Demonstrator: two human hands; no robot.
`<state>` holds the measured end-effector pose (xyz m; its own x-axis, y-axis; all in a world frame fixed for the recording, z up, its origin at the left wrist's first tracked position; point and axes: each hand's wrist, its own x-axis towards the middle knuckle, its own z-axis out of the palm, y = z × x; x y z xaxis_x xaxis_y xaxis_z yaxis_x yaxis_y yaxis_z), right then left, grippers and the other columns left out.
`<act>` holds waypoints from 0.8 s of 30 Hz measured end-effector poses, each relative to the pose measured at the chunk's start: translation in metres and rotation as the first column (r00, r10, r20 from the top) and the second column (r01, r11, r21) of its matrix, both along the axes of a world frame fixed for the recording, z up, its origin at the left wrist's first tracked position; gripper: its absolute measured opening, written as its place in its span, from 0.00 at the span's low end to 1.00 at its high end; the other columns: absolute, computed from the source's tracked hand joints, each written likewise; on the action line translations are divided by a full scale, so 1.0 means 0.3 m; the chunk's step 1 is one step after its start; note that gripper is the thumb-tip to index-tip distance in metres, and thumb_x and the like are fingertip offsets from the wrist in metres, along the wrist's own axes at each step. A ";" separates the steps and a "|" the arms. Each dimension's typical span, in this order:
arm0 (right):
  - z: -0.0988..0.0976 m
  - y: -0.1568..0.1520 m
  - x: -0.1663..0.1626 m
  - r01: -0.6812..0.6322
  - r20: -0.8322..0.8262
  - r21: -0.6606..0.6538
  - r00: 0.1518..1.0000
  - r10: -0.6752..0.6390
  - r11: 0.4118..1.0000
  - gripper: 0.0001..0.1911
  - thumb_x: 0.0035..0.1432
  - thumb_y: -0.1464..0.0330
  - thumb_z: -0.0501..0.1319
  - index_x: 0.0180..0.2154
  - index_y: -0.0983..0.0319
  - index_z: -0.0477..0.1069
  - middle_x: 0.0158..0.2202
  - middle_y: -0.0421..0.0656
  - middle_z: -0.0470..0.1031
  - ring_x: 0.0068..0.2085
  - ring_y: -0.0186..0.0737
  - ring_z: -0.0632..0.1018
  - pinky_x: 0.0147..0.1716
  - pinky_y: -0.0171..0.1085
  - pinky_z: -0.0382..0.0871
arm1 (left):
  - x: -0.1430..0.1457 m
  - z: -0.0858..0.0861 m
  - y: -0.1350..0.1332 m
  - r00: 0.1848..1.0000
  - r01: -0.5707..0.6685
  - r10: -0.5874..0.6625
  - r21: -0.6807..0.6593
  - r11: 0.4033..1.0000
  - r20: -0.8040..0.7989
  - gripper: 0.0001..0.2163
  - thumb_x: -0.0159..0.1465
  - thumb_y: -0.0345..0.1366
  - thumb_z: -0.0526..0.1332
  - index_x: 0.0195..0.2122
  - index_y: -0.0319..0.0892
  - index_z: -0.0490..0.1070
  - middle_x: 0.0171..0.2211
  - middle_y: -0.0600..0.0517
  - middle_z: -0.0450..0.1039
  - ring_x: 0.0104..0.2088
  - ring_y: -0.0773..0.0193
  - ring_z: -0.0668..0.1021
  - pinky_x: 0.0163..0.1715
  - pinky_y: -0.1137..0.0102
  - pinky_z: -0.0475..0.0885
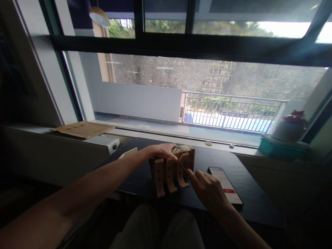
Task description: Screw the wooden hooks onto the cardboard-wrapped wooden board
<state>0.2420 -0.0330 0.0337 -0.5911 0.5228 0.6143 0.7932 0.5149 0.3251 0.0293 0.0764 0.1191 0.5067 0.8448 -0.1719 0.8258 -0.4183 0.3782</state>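
Observation:
A brown box-like block (192, 159) with shiny clear wrapping on top stands on the dark table. Three curved wooden hooks (159, 178) with dark holes line its front side. My left hand (164, 151) is closed over the block's top edge, its fingertips beside the middle hook (169, 174). In my right hand (206, 185), pinched between the fingers, is a thin dark rod-shaped tool (184, 168). The tool's tip meets the rightmost hook (183, 173) near a hole; its handle is hidden in my hand.
A lit phone (225, 185) lies on the table (249, 193), right of my right hand. Another pale wooden piece (128, 153) is behind my left forearm. A brown envelope (83, 129), a small roll (208, 143) and a teal container (282, 147) sit along the window.

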 end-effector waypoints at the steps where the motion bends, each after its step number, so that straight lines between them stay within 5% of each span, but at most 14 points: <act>1: 0.004 -0.001 -0.005 -0.001 0.022 0.009 1.000 0.001 1.000 0.21 0.54 0.83 0.53 0.49 0.67 0.68 0.29 0.42 0.72 0.27 0.34 0.71 0.24 0.34 0.58 | 0.001 0.001 -0.002 1.000 -0.003 0.003 0.002 1.000 -0.003 0.29 0.46 0.48 0.62 0.49 0.42 0.63 0.43 0.48 0.71 0.41 0.54 0.74 0.34 0.68 0.69; 3: 0.004 -0.002 -0.012 0.006 -0.005 -0.018 1.000 -0.006 1.000 0.20 0.55 0.82 0.53 0.48 0.66 0.69 0.28 0.42 0.72 0.26 0.34 0.71 0.23 0.34 0.58 | 0.005 0.002 -0.008 1.000 -0.006 0.006 0.007 1.000 -0.006 0.28 0.46 0.47 0.62 0.48 0.41 0.64 0.42 0.48 0.71 0.41 0.54 0.74 0.34 0.68 0.69; 6: -0.016 -0.004 -0.022 0.004 -0.259 -0.178 0.965 -0.051 0.984 0.14 0.61 0.74 0.52 0.47 0.64 0.70 0.30 0.43 0.74 0.27 0.34 0.73 0.23 0.32 0.60 | 0.010 0.003 -0.016 1.000 -0.005 0.005 0.021 1.000 -0.005 0.28 0.45 0.47 0.62 0.48 0.41 0.64 0.42 0.48 0.71 0.41 0.54 0.74 0.34 0.69 0.69; 10: -0.045 -0.017 -0.042 -0.081 -0.627 -0.454 0.737 -0.253 0.887 0.14 0.63 0.64 0.50 0.45 0.60 0.70 0.35 0.43 0.78 0.34 0.38 0.77 0.29 0.33 0.65 | 0.013 0.006 -0.027 1.000 -0.009 0.009 0.032 0.999 -0.009 0.28 0.45 0.47 0.62 0.48 0.42 0.64 0.42 0.48 0.72 0.41 0.53 0.74 0.34 0.68 0.68; 12: -0.045 -0.025 -0.048 -0.110 -0.660 -0.543 0.669 -0.342 0.832 0.15 0.62 0.62 0.49 0.44 0.59 0.70 0.30 0.41 0.78 0.31 0.40 0.77 0.26 0.34 0.65 | 0.013 0.008 -0.029 1.000 -0.010 0.011 0.036 0.999 -0.012 0.28 0.46 0.47 0.62 0.48 0.41 0.64 0.42 0.48 0.72 0.41 0.53 0.74 0.34 0.68 0.68; 14: -0.033 -0.032 -0.048 -0.095 -0.623 -0.587 0.688 -0.373 0.804 0.16 0.62 0.61 0.49 0.45 0.59 0.69 0.28 0.41 0.77 0.29 0.40 0.77 0.24 0.35 0.64 | 0.012 0.008 -0.028 1.000 -0.011 0.012 0.040 0.999 -0.014 0.28 0.46 0.48 0.61 0.48 0.41 0.64 0.42 0.47 0.72 0.40 0.53 0.74 0.34 0.69 0.68; 17: -0.004 -0.037 -0.040 -0.016 -0.509 -0.528 0.806 -0.301 0.849 0.15 0.60 0.67 0.53 0.49 0.60 0.65 0.32 0.42 0.76 0.30 0.39 0.76 0.24 0.34 0.62 | 0.008 0.008 -0.021 1.000 -0.009 0.009 0.039 0.999 -0.011 0.29 0.46 0.48 0.62 0.48 0.41 0.64 0.43 0.47 0.72 0.41 0.54 0.74 0.34 0.69 0.69; 20: 0.020 -0.033 -0.030 0.047 -0.287 -0.305 0.948 -0.139 0.951 0.17 0.56 0.77 0.54 0.48 0.62 0.66 0.35 0.43 0.74 0.29 0.37 0.73 0.23 0.33 0.59 | 0.004 0.004 -0.012 1.000 -0.007 0.007 0.029 1.000 -0.009 0.29 0.46 0.48 0.62 0.49 0.41 0.64 0.43 0.47 0.72 0.41 0.54 0.74 0.34 0.69 0.69; 24: 0.016 -0.015 -0.019 -0.023 -0.032 -0.093 0.999 0.020 0.995 0.19 0.53 0.83 0.53 0.46 0.65 0.69 0.30 0.41 0.72 0.28 0.37 0.71 0.23 0.34 0.57 | 0.000 -0.004 0.001 1.000 -0.005 0.005 0.017 1.000 -0.007 0.29 0.46 0.48 0.61 0.48 0.41 0.64 0.43 0.47 0.71 0.40 0.54 0.74 0.34 0.68 0.69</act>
